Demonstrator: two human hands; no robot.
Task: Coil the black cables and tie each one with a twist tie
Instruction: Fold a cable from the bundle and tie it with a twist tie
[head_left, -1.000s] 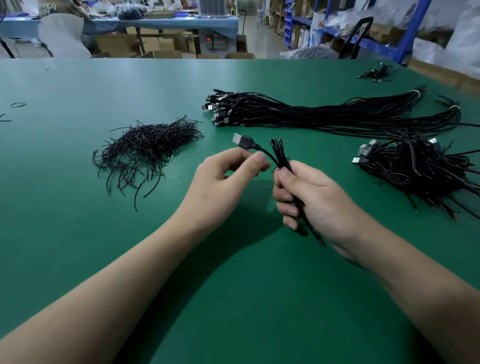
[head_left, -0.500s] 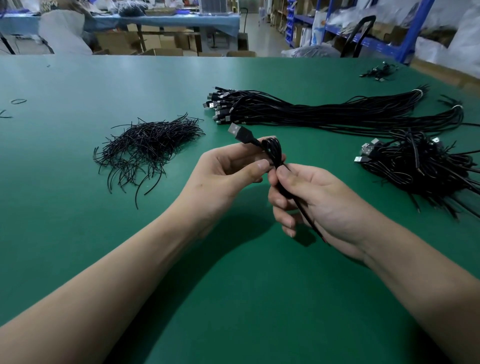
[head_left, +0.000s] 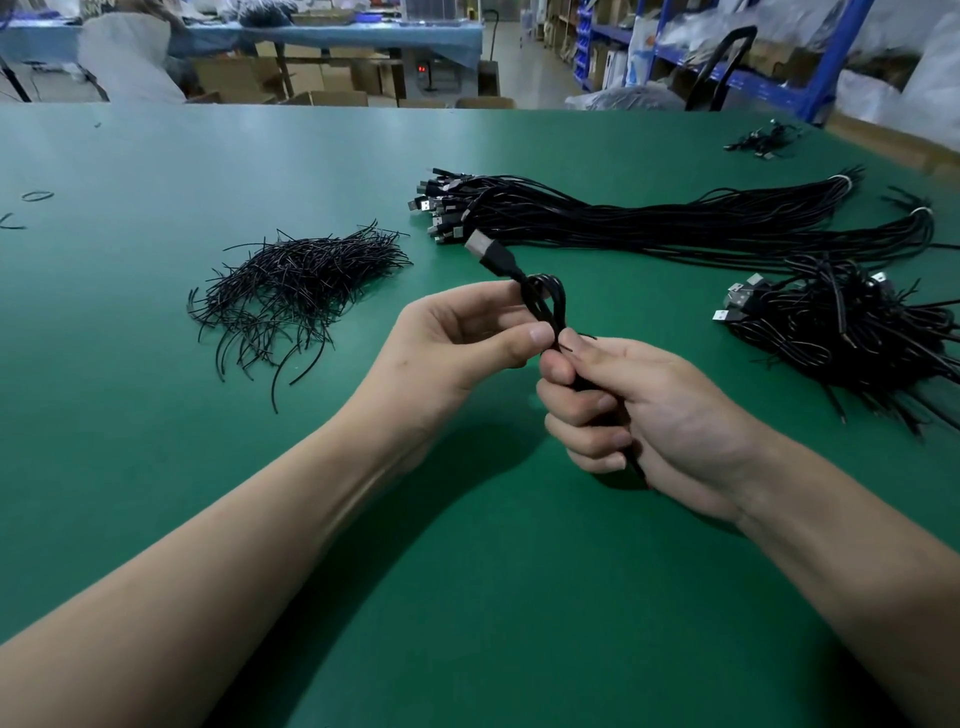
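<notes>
A coiled black cable (head_left: 545, 299) with a USB plug pointing up-left is held above the green table (head_left: 156, 467). My right hand (head_left: 639, 415) grips the lower part of the coil in a fist. My left hand (head_left: 462, 343) pinches the coil just above it, where a thin twist tie (head_left: 583, 336) sticks out. A pile of black twist ties (head_left: 296, 291) lies to the left. Long straight cables (head_left: 649, 223) lie in a bundle behind the hands. A heap of coiled cables (head_left: 852, 332) sits at the right.
A small cable cluster (head_left: 763, 140) lies at the far right corner of the table. A loose ring (head_left: 37, 196) lies at the far left. Behind the table stand cardboard boxes, another table and blue shelving.
The coil's loop has been pulled lower and tighter between the hands. My right hand has closed further around the coil, and both hands have drawn closer together.
</notes>
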